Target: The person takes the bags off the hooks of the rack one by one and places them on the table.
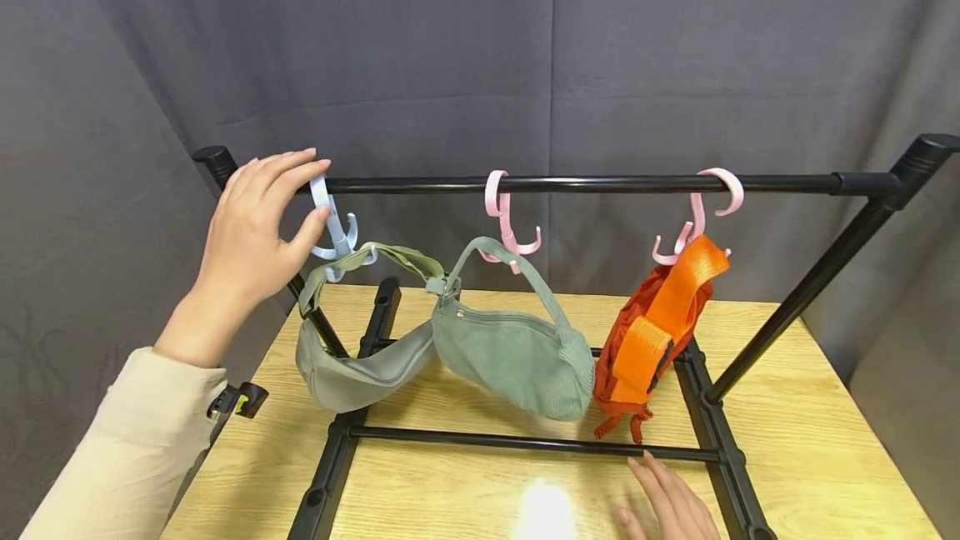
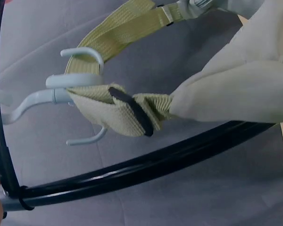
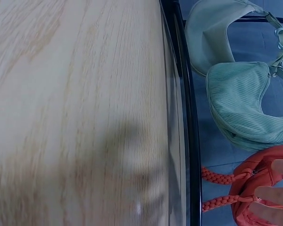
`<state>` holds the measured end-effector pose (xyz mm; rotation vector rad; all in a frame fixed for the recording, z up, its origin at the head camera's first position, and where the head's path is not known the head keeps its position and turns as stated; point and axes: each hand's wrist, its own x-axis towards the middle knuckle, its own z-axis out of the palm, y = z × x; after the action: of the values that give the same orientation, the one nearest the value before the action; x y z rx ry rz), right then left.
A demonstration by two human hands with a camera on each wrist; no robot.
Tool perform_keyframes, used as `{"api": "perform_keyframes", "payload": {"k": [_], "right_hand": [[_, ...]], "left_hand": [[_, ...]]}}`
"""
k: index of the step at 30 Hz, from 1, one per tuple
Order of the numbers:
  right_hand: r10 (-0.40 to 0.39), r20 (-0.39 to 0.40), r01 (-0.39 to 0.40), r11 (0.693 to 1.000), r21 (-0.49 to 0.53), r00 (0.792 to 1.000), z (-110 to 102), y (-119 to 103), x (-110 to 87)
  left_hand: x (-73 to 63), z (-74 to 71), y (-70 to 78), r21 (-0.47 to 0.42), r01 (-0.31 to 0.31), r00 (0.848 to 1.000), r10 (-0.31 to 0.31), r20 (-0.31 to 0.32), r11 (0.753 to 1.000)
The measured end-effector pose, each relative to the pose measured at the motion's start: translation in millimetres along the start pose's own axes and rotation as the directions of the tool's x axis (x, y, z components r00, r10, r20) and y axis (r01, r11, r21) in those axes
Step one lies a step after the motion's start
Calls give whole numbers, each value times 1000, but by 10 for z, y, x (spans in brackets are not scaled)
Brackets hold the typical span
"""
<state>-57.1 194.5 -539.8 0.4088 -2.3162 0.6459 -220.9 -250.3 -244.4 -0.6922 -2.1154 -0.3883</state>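
My left hand is at the left end of the black top rail. Its fingers reach over the rail, and its thumb is by the light blue hook. The hook's lower prongs carry the olive strap of a pale grey-green shoulder bag. Low at the front, my right hand has its fingers extended below a red-orange bag. That bag hangs by its orange strap from a pink hook. Between them, a sage green corduroy bag hangs from another pink hook.
The black rack stands on a wooden table, its lower crossbar running along the front. A slanted post rises on the right. Grey curtain closes off the back and sides.
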Motion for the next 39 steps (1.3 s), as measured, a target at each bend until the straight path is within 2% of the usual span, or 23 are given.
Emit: {"api": "perform_keyframes", "payload": {"k": [10, 14, 20, 28, 36, 39], "right_hand": [[-14, 34, 14, 1000, 4, 999, 43, -57, 51], [-7, 32, 6, 1000, 11, 999, 43, -86, 58], [-45, 30, 44, 998, 46, 999, 44, -145, 80], [-113, 37, 109, 989, 95, 993, 23, -290, 147], [-149, 91, 136, 982, 130, 985, 97, -469, 253], [-192, 88, 178, 973, 145, 977, 142, -562, 308]], "left_hand": [[15, -45, -118, -17, -58, 998, 59, 9, 998], [20, -11, -98, -44, -31, 999, 30, -14, 999], [19, 41, -41, -89, 24, 998, -29, -51, 996], [-28, 78, -22, -95, 35, 996, -42, -76, 995], [-36, 120, -29, -110, 33, 995, -43, -94, 993], [-38, 134, -44, -102, 25, 994, -35, -99, 994]]}}
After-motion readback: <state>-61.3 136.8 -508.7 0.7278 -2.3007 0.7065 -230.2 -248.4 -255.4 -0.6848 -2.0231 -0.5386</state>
